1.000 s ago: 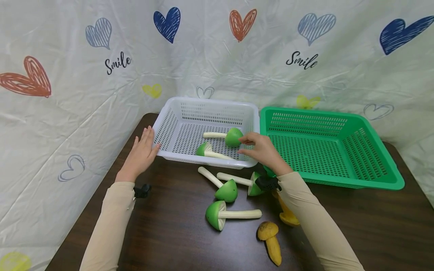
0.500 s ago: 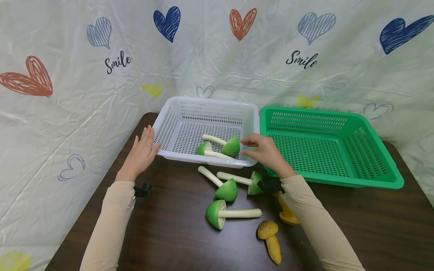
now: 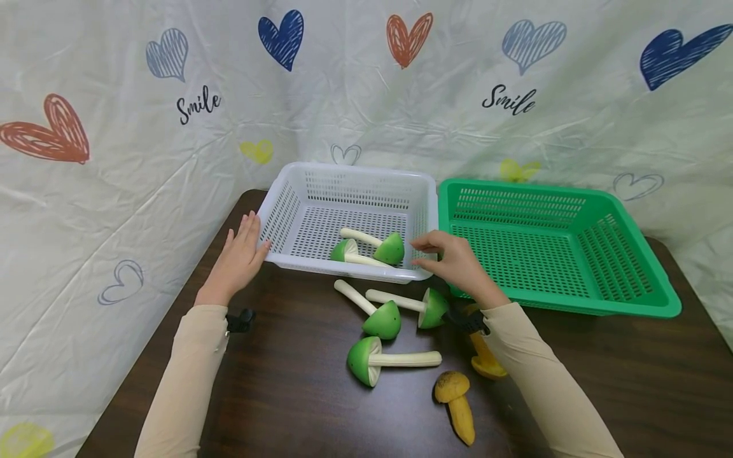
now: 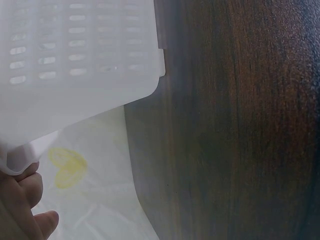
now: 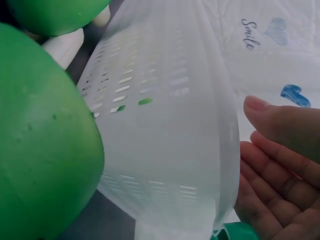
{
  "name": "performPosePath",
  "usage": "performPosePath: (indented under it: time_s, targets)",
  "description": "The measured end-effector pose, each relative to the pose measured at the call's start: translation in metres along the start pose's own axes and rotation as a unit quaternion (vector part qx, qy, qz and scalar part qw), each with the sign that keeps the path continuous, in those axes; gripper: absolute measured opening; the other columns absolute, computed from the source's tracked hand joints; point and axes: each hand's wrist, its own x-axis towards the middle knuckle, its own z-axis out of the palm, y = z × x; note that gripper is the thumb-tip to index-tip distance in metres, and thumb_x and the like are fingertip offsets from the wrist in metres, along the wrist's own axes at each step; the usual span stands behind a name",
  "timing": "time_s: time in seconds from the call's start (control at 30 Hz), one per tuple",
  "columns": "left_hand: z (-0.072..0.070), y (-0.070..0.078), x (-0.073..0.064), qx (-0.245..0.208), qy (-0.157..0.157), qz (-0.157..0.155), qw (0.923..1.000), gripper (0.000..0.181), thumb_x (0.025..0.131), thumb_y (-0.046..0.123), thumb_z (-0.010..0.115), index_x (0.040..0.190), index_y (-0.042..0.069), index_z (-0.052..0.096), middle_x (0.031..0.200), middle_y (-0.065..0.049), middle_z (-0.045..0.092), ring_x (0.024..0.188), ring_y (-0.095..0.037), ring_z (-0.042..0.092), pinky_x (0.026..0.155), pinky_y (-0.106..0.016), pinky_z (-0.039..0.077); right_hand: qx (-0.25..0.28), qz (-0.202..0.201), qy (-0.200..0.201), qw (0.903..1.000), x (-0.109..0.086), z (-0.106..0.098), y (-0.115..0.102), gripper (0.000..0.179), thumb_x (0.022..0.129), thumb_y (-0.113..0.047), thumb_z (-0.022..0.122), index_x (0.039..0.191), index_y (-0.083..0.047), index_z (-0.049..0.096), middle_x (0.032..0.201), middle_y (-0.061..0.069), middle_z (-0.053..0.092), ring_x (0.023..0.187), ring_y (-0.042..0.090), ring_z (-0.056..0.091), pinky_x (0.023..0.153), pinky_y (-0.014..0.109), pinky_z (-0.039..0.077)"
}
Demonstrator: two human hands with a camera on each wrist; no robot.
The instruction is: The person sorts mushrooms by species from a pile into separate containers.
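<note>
My left hand (image 3: 236, 259) rests on the left rim of the white basket (image 3: 321, 216), fingers extended. Inside that basket lie two green-capped toy mushrooms: one with its cap (image 3: 390, 249) toward the right, the other mushroom (image 3: 345, 250) in front, their stems pale. Over the basket's front right corner is my right hand (image 3: 458, 262), thumb and fingers loosely curved with nothing between them. The right wrist view shows this hand (image 5: 285, 170) beside the white rim. Below it on the table, a green mushroom (image 3: 433, 308) lies just in front of the basket.
A green basket (image 3: 618, 302) stands against the white one's right side. Two more green mushrooms (image 3: 382, 321) (image 3: 362, 362) lie on the dark table (image 3: 275, 381). Yellow-brown mushrooms (image 3: 452, 389) (image 3: 487, 361) are nearer the right forearm, one partly hidden. A curtain (image 3: 366, 83) hangs behind.
The right-hand mushroom in the basket has come loose from my right hand, its cap settling toward the front. My right hand has drawn back rightward and toward me. The left hand stays put.
</note>
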Motion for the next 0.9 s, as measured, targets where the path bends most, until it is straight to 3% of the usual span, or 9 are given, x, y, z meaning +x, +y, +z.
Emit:
performPosePath:
  time_s: [0.33, 0.63, 0.9]
  targets:
    - [-0.002, 0.001, -0.001, -0.005, -0.001, -0.001, 1.0, 0.068, 0.1, 0.029, 0.042, 0.148, -0.007, 0.009, 0.155, -0.021, 0.006, 0.143, -0.032, 0.001, 0.111, -0.056, 0.001, -0.01, -0.063, 0.005, 0.998, -0.019, -0.005, -0.009, 0.028, 0.08, -0.006, 0.074, 0.108, -0.004, 0.068, 0.104, 0.011, 0.065, 0.094, 0.029, 0.064, 0.079, 0.041, 0.052]
    - [-0.002, 0.002, -0.001, -0.002, 0.0, -0.002, 1.0, 0.068, 0.1, 0.029, 0.042, 0.148, -0.008, 0.01, 0.155, -0.021, 0.007, 0.143, -0.032, 0.002, 0.111, -0.056, 0.002, -0.04, -0.133, 0.014, 0.9902, -0.051, -0.005, -0.018, 0.032, 0.073, -0.005, 0.08, 0.103, -0.008, 0.069, 0.098, 0.004, 0.066, 0.083, 0.014, 0.063, 0.069, 0.036, 0.054]
    - [-0.002, 0.003, -0.002, -0.005, -0.003, 0.0, 1.0, 0.068, 0.1, 0.029, 0.042, 0.147, -0.008, 0.009, 0.155, -0.021, 0.006, 0.143, -0.033, 0.002, 0.11, -0.058, 0.003, -0.027, -0.17, -0.026, 0.9848, -0.071, 0.001, -0.02, 0.034, 0.07, -0.002, 0.081, 0.101, -0.006, 0.068, 0.096, 0.003, 0.066, 0.081, 0.019, 0.064, 0.065, 0.034, 0.054]
